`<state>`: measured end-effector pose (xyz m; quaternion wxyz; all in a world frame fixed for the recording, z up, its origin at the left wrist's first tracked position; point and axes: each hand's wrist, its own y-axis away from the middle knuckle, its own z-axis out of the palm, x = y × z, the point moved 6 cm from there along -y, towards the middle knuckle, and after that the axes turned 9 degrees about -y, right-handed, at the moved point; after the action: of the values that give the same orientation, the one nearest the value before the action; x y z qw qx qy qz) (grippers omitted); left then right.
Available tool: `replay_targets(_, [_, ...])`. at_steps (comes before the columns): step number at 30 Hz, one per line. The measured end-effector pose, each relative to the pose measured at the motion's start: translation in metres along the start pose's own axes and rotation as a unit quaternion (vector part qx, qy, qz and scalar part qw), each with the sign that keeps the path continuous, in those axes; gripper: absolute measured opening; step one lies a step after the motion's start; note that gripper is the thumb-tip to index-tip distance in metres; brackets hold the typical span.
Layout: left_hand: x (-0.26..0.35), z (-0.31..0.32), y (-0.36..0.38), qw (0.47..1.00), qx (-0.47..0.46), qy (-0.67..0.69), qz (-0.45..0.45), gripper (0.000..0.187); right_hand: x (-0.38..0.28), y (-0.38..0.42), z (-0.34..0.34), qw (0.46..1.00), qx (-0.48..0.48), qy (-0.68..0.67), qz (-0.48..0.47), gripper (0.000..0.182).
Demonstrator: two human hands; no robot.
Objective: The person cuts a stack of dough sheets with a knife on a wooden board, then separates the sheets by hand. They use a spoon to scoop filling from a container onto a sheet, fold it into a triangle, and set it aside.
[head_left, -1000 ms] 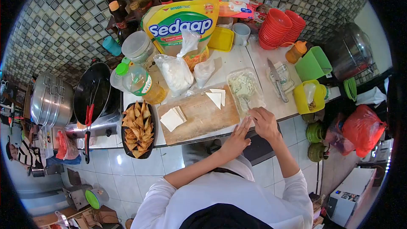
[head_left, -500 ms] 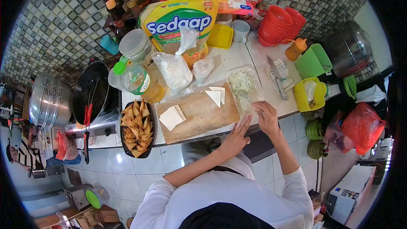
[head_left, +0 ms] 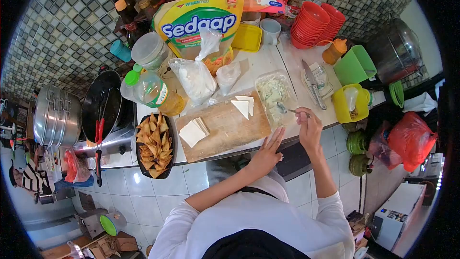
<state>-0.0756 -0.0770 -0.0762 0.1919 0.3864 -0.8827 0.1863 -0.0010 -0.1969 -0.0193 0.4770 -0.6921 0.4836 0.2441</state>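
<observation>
My right hand (head_left: 310,128) grips a metal spoon (head_left: 281,108), its bowl over the near part of a clear plastic container (head_left: 277,119). A pale, green-flecked filling (head_left: 273,90) lies mostly toward the container's far end. My left hand (head_left: 267,157) has its fingers stretched out, the tips right at the container's near edge. Left of the container, a wooden board (head_left: 220,128) bears a stack of white square wrappers (head_left: 192,133) and some triangular wrapper pieces (head_left: 243,107).
A black tray of brown fried triangles (head_left: 155,146) stands left of the board. Behind are an oil bottle (head_left: 153,91), bags of white powder (head_left: 192,79) and a yellow pouch (head_left: 199,21). A knife (head_left: 314,84) lies right, near a yellow tub (head_left: 350,105).
My right hand has lifted and moved slightly right and up, bringing the spoon into clear sight. The filling at the container's near end has been shifted away. My left hand stays nearly still.
</observation>
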Motion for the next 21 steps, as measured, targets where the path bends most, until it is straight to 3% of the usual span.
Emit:
replay_targets(2, [0.0, 0.001, -0.001, 1.0, 0.009, -0.009, 0.001, 0.019, -0.002, 0.003, 0.0, 0.999, 0.008, 0.034, -0.013, 0.013])
replay_targets(4, [0.0, 0.0, -0.001, 1.0, 0.008, -0.013, 0.003, 0.02, -0.005, 0.007, 0.004, 0.998, -0.007, -0.02, 0.059, 0.015])
replay_targets(8, [-0.002, 0.005, -0.001, 1.0, 0.008, -0.024, 0.002, 0.02, -0.005, 0.005, 0.002, 0.998, 0.031, 0.025, 0.047, 0.017])
replay_targets(14, [0.0, -0.002, -0.002, 1.0, -0.008, -0.015, -0.001, 0.019, 0.002, 0.003, 0.006, 0.997, 0.035, -0.016, 0.065, 0.02])
replay_targets(17, [-0.002, 0.0, -0.001, 1.0, -0.002, -0.004, 0.003, 0.019, 0.004, 0.004, 0.009, 0.998, 0.029, -0.05, 0.026, 0.02])
replay_targets(21, [-0.002, 0.0, -0.001, 1.0, 0.019, -0.017, 0.013, 0.02, 0.021, 0.009, -0.001, 0.981, 0.054, -0.148, 0.109, 0.025])
